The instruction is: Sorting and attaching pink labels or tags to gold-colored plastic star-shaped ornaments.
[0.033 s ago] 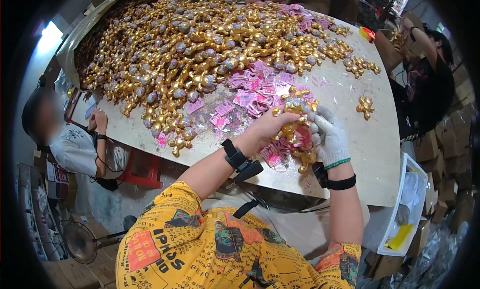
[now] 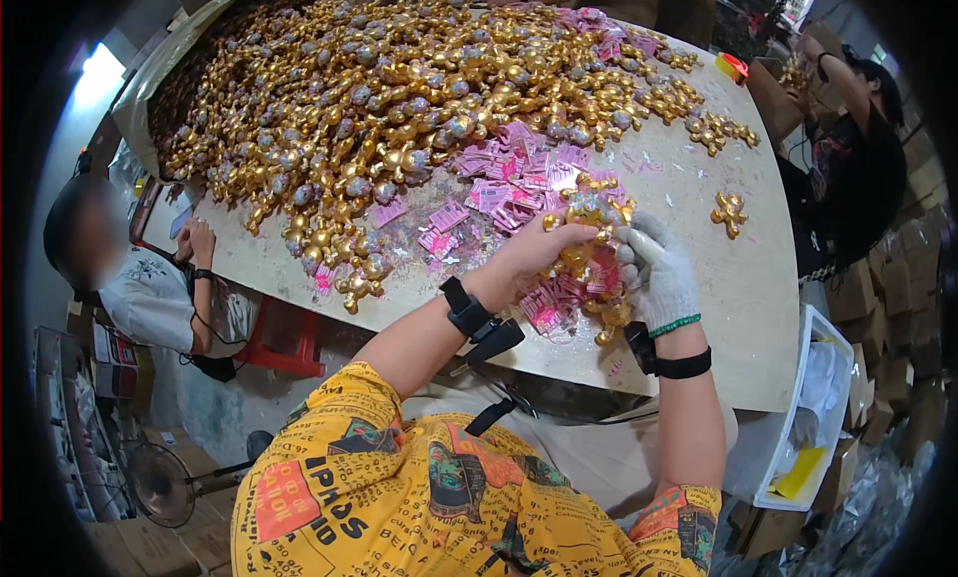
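Observation:
Just above the near edge of the table, my bare left hand is closed round a shiny gold bear figurine. My right hand, in a white knit glove with a green cuff, has its fingers bent against the figurine's right side. What lies under those fingertips is hidden. More gold figurines and pink printed cards lie below and between the hands. Beyond them spreads a loose heap of pink cards, backed by a large pile of gold figurines, many with a silvery, patterned part.
A lone gold figurine lies on the pale table to the right. An orange-yellow tape roll sits at the far right edge. A white bin stands beside the table. Co-workers are at the left, right and far sides.

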`<state>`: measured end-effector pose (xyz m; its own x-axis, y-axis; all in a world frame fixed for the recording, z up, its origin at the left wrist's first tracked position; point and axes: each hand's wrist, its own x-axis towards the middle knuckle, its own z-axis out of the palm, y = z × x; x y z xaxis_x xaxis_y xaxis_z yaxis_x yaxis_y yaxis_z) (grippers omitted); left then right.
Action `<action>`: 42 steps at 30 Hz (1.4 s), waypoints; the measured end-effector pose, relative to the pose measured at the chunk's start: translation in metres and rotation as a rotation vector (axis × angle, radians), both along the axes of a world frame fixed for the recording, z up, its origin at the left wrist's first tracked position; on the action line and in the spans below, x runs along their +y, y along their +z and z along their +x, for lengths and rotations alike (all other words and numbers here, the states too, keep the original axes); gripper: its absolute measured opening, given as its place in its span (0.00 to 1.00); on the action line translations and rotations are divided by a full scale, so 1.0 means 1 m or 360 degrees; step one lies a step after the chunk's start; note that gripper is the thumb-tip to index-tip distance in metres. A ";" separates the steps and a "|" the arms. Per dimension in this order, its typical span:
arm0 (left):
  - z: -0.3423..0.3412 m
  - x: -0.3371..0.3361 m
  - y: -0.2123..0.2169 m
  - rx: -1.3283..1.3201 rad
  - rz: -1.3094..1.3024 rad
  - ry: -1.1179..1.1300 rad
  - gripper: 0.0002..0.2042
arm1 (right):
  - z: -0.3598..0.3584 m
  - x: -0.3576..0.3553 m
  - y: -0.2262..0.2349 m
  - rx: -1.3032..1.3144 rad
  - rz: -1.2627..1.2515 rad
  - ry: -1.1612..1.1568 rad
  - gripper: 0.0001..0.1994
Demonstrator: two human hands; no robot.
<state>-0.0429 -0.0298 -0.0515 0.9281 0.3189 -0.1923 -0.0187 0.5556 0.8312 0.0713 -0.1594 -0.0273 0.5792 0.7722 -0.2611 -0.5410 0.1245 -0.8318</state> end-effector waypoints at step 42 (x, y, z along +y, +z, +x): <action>-0.006 0.016 -0.012 -0.0301 -0.0443 0.0453 0.14 | 0.009 0.000 -0.010 -0.0715 -0.0163 -0.0185 0.14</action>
<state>-0.0493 -0.0141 -0.0637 0.8380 0.5268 -0.1424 -0.3405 0.7086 0.6181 0.0802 -0.1595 -0.0370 0.7331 0.6791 -0.0364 -0.1125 0.0682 -0.9913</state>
